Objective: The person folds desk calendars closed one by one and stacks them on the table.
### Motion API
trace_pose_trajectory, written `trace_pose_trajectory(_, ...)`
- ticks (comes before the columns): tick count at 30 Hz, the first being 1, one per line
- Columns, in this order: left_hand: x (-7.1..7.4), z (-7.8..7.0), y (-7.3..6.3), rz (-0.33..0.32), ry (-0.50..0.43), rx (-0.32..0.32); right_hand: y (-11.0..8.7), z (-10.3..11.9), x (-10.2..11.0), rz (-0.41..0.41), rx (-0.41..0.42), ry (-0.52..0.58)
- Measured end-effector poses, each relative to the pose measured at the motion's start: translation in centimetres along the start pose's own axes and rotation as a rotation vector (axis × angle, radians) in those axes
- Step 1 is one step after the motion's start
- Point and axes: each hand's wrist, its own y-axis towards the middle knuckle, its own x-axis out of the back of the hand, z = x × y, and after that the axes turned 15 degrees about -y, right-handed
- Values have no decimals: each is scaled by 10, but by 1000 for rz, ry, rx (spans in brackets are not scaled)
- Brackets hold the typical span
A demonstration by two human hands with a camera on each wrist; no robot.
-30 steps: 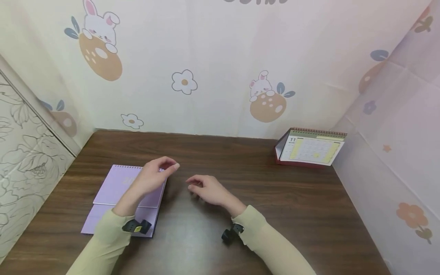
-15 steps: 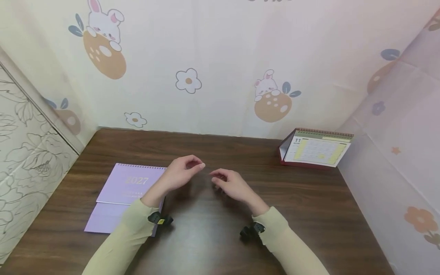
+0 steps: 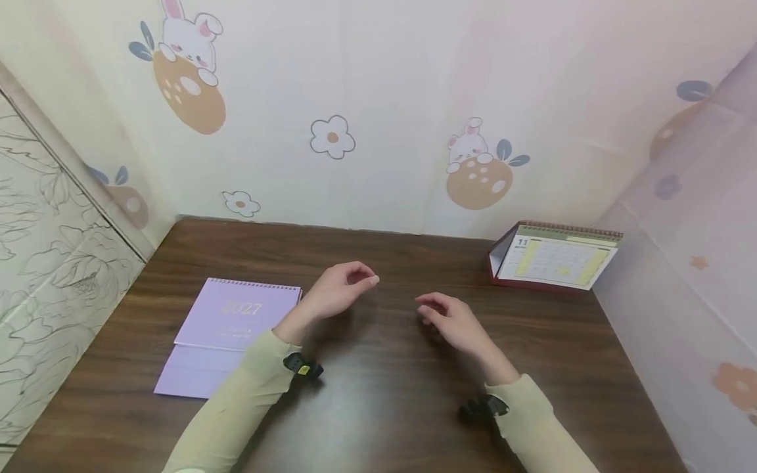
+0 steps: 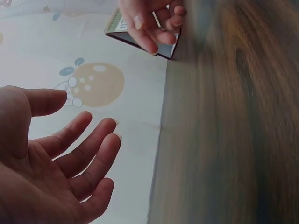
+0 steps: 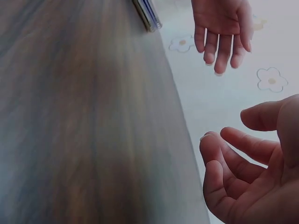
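Observation:
My left hand (image 3: 331, 292) hovers over the middle of the table, fingers loosely bent and nothing in them. Just left of it lies a purple desk calendar (image 3: 236, 312) marked 2027, folded flat, its lower right part hidden behind my left sleeve. My right hand (image 3: 455, 322) is above the table to the right, its fingers relaxed and without a thing in them. Beyond it, at the back right, a standing desk calendar (image 3: 556, 257) shows a page numbered 11. In the left wrist view my right hand (image 4: 152, 21) overlaps that calendar.
The dark wooden table (image 3: 378, 407) meets a wall covering (image 3: 390, 177) printed with rabbits and flowers at its back edge. Another printed covering (image 3: 680, 263) borders the right side. A panel with line-drawn flowers (image 3: 53, 263) stands along the left.
Both hands have moved to the right across the table, the left one away from the purple calendar. The gap between them has widened. The head view has shifted slightly.

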Motion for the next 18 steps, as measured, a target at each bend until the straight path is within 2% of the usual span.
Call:
trace_pose_trajectory(7,-15,2,11,10,-47,-11,-17,-22,14,-47,-11,-19)
trace_pose_trajectory(18,-42,1,26,21,-167,19,-37,-51,51,-274,-57,-130)
